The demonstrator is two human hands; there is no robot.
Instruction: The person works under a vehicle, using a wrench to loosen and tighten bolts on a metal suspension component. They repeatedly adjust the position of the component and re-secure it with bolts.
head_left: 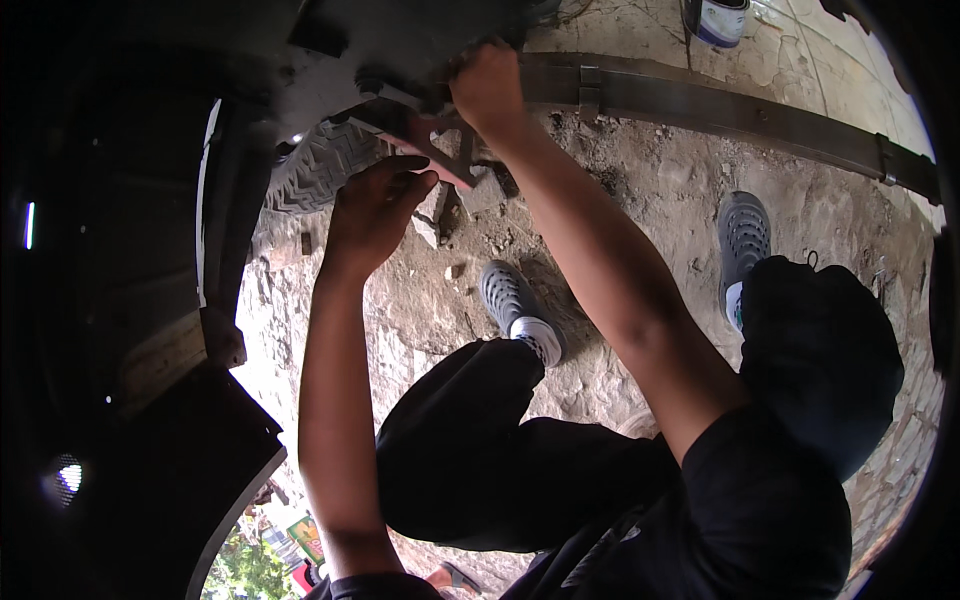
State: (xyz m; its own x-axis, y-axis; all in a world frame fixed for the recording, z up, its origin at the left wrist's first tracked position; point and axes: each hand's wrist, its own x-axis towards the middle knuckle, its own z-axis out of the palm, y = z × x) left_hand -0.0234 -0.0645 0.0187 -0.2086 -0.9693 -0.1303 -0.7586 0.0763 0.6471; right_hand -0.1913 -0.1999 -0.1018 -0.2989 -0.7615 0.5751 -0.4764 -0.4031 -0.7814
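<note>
Raised to the dark underside of a vehicle [350, 50], both my arms reach up and forward. My right hand [487, 88] is closed in a fist beside the near end of a long dark leaf spring [680, 98]; what its fingers grip is hidden in shadow. Lower and to the left, my left hand [375, 210] has loosely bent fingers, thumb and forefinger slightly apart, with nothing visible between them. Just past its fingertips is a red metal stand [448, 170], partly hidden. A round bolt head [370, 85] shows on the underside above my left hand.
A treaded tire [325, 170] stands left of my left hand. Broken stone blocks [430, 218] lie under the red stand on rough dirt ground [630, 200]. Dark body panels [110, 250] fill the left side. A white and blue can [718, 22] stands at the far right.
</note>
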